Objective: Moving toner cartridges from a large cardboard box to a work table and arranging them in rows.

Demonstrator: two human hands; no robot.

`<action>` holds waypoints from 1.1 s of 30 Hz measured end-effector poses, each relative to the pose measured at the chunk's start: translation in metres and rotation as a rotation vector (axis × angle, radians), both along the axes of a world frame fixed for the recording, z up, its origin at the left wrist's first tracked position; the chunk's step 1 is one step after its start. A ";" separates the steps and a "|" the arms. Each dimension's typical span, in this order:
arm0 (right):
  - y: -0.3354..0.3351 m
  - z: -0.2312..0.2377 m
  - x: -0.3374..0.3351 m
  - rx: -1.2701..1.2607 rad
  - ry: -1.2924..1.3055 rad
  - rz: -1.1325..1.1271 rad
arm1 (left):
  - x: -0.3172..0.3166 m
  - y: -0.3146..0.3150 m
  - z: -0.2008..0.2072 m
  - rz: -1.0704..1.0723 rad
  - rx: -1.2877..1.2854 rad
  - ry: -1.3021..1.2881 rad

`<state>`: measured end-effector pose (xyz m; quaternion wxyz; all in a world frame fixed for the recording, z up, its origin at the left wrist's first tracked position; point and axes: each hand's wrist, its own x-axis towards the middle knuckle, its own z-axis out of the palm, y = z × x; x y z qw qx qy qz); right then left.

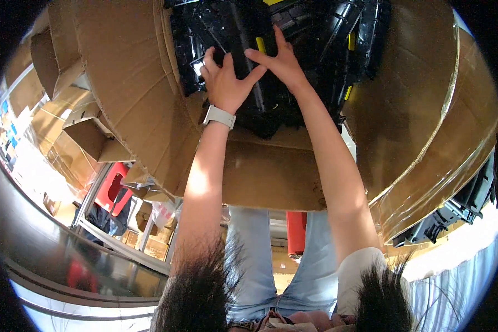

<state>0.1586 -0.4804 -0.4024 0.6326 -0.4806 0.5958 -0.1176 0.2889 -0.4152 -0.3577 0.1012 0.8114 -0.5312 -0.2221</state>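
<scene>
Both my arms reach forward into a large open cardboard box [133, 94] filled with black plastic parts [315, 33] that carry small yellow tabs. My left hand [224, 77], with a white watch on its wrist, lies on the black parts with fingers curled over an edge. My right hand [279, 61] rests flat beside it, fingers spread on the same black part, its thumb touching my left hand. Whether either hand actually grips a part is not clear.
A second cardboard box wrapped in clear film [442, 155] stands at the right, with more black parts [454, 213] showing beneath it. Smaller cardboard boxes [83, 133] pile up at the left beside a red object [113, 188]. My jeans and hair fill the lower edge.
</scene>
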 end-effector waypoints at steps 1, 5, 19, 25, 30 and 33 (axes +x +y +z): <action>-0.002 0.001 0.000 0.011 0.005 0.004 | 0.002 0.001 0.003 -0.026 0.010 -0.012; -0.008 0.001 -0.002 0.037 -0.016 -0.014 | 0.017 0.004 -0.007 0.297 -0.039 0.223; 0.028 0.010 -0.031 0.164 -0.446 -0.232 | -0.010 -0.001 0.006 0.440 -0.038 0.900; 0.069 0.042 -0.077 0.238 -0.572 -0.501 | -0.055 0.017 0.040 0.307 0.133 0.742; 0.061 0.048 -0.122 0.146 -0.428 -0.534 | -0.094 0.008 0.028 0.318 0.090 0.972; 0.029 0.044 -0.129 0.181 -0.418 -0.614 | -0.100 -0.032 -0.007 0.221 0.025 0.992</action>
